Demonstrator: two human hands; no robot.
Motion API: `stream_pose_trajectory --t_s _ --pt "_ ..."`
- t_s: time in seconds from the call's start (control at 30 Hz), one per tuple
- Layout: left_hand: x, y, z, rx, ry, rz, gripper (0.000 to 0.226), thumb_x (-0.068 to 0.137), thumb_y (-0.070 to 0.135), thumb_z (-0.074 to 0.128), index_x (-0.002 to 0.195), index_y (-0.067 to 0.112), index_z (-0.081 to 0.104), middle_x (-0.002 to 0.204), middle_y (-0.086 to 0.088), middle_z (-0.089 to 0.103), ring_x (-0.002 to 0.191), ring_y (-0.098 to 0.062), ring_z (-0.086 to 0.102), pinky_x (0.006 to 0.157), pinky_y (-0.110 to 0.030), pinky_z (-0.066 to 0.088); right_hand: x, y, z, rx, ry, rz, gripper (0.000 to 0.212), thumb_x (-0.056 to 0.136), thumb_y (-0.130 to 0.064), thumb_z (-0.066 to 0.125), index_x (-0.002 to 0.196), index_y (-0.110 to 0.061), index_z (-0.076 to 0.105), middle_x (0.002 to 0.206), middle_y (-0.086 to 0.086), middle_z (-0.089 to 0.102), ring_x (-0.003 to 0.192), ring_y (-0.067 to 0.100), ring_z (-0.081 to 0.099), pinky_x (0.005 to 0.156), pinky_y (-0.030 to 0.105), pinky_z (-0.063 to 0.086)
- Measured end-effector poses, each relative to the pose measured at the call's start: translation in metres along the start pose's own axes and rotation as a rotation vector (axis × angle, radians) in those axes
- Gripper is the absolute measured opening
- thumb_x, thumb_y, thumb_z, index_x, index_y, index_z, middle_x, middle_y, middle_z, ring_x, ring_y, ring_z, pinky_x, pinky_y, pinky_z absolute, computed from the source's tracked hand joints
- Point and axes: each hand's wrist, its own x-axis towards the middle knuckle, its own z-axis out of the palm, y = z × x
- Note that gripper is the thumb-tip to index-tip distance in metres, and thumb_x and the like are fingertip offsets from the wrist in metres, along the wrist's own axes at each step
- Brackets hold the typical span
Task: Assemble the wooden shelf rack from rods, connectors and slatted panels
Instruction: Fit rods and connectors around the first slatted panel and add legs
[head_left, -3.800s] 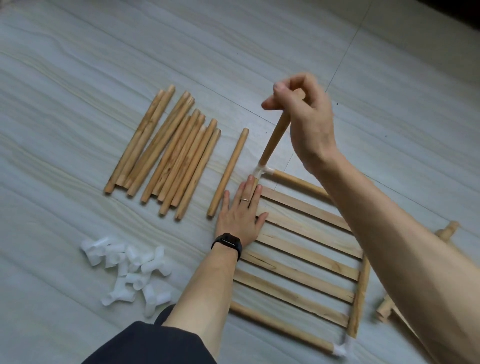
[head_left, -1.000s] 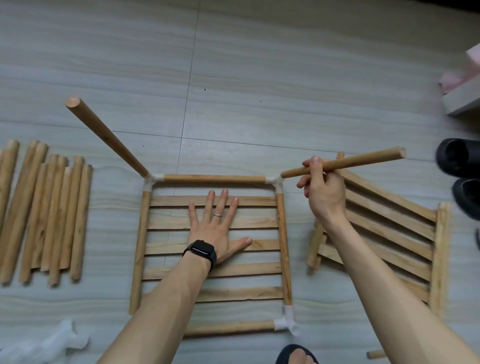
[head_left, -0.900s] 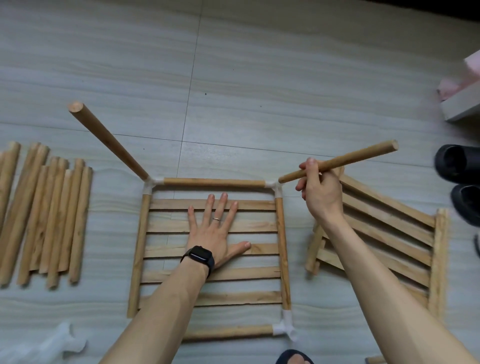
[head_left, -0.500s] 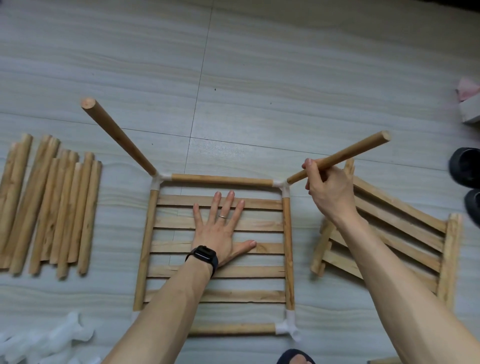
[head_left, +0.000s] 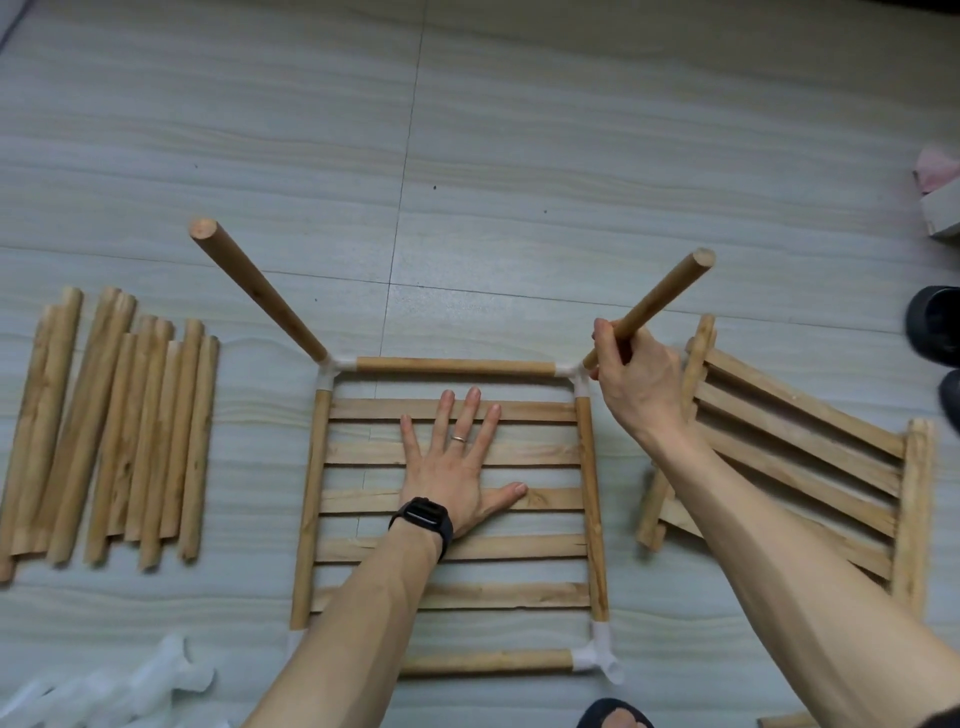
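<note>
Now, gripping the rod (head_left: 660, 306) in curled right hand (head_left: 634, 379), pinning the panel (head_left: 363, 457) with flat left hand (head_left: 452, 467), could jam crooked in the connector (head_left: 574, 374) if forced aslant.

The slatted panel (head_left: 540, 453) and loose rods (head_left: 67, 415) are light tan wood with darker grain. Corner connectors (head_left: 597, 662) are white. The floor (head_left: 571, 130) is pale grey with wavy beige streaks. The watch (head_left: 423, 519) is black.

Two slatted panels: the middle panel (head_left: 519, 595), with five slats, and the right panel (head_left: 800, 452). Two rods rise from its far corners: left corner rod (head_left: 260, 291), right corner rod (head_left: 660, 301). Four corner connectors (head_left: 597, 660). Roughly ten loose rods (head_left: 114, 431) on the left, overlapping.
</note>
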Motion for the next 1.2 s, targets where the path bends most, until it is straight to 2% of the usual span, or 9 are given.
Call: stream_pose_trajectory --t_s 0.2,0.3,0.4,0.53,0.63,0.73,0.8,0.93,1.2 --pt "0.023 -0.005 -0.015 -0.01 -0.009 0.034 0.1 0.073 0.094 0.001 0.143 0.038 -0.042 0.151 0.006 -0.049 0.139 -0.024 -0.046 0.106 -0.07 -0.024 0.008 -0.003 0.008 0.08 0.08 0.088 0.039 0.105 -0.055 0.038 0.096 -0.023 0.057 0.084 -0.003 0.069 0.081 0.012 0.067 0.071 0.029 0.051" --pt "0.041 -0.011 -0.029 -0.036 -0.018 0.011 0.098 0.076 0.093 0.004 0.142 0.038 -0.042 0.149 0.006 -0.052 0.138 -0.023 -0.047 0.109 -0.07 -0.021 0.006 -0.005 0.013 0.136 -0.059 0.143 0.049 0.105 -0.052 0.043 0.144 -0.023 0.044 0.119 -0.013 0.062 0.098 0.01 0.064 0.088 0.034 0.05" --pt "0.052 -0.017 -0.042 -0.1 -0.04 -0.021 0.09 0.086 0.085 0.014 0.148 0.039 -0.034 0.151 0.006 -0.048 0.141 -0.023 -0.043 0.11 -0.067 -0.021 -0.02 -0.001 0.027 0.069 -0.153 0.074 0.062 0.103 -0.046 0.05 0.158 -0.028 0.026 0.137 -0.009 0.055 0.107 0.007 0.059 0.094 0.033 0.047" --pt "0.046 -0.035 -0.067 -0.233 0.031 -0.007 0.07 0.101 0.058 0.031 0.159 0.038 -0.002 0.167 0.002 -0.016 0.153 -0.02 -0.015 0.122 -0.056 -0.004 -0.064 0.001 0.055 -0.194 -0.237 -0.145 0.066 0.099 -0.045 0.056 0.157 -0.02 0.034 0.155 0.005 0.045 0.14 0.023 0.041 0.115 0.039 0.035" --pt "0.008 -0.067 -0.082 -0.335 0.269 0.017 0.058 0.1 0.037 0.048 0.154 0.028 0.032 0.163 -0.002 0.028 0.149 -0.024 0.024 0.12 -0.045 0.025 -0.096 -0.01 0.081 -0.467 -0.465 -0.339 0.08 0.093 -0.074 0.035 0.161 -0.037 0.013 0.171 0.002 0.001 0.156 0.029 0.003 0.125 0.049 0.015" --pt "-0.051 -0.115 -0.082 -0.331 0.509 -0.06 0.043 0.091 0.022 0.061 0.134 0.02 0.059 0.137 -0.002 0.057 0.123 -0.025 0.054 0.098 -0.041 0.049 -0.133 -0.024 0.109 -0.576 -0.633 -0.522 0.078 0.087 -0.082 0.024 0.157 -0.054 0.004 0.17 0.002 -0.016 0.154 0.038 -0.017 0.119 0.07 0.008" --pt "-0.085 -0.149 -0.078 -0.32 0.499 -0.286 0.042 0.092 0.023 0.061 0.133 0.019 0.059 0.136 -0.004 0.057 0.123 -0.025 0.053 0.097 -0.041 0.048 -0.15 -0.033 0.122 -0.648 -0.68 -0.544 0.077 0.089 -0.077 0.022 0.159 -0.05 0.003 0.17 0.005 -0.011 0.152 0.044 -0.014 0.112 0.078 0.013" --pt "-0.125 -0.201 -0.068 -0.256 0.343 -0.691 0.05 0.097 0.04 0.055 0.141 0.019 0.047 0.142 -0.009 0.048 0.129 -0.028 0.043 0.102 -0.04 0.04 -0.14 -0.036 0.137 -0.743 -0.775 -0.474 0.069 0.09 -0.075 0.002 0.14 -0.054 -0.041 0.15 -0.006 -0.053 0.137 0.036 -0.049 0.111 0.077 -0.007" --pt "-0.123 -0.209 -0.046 -0.048 0.148 -0.782 0.045 0.096 0.058 0.045 0.12 0.022 0.057 0.123 0.001 0.062 0.119 -0.022 0.048 0.09 -0.037 0.038 -0.088 -0.07 0.135 -0.758 -0.832 -0.351 0.066 0.102 -0.065 0.015 0.146 -0.055 -0.032 0.154 -0.008 -0.046 0.144 0.034 -0.04 0.115 0.077 0.006"
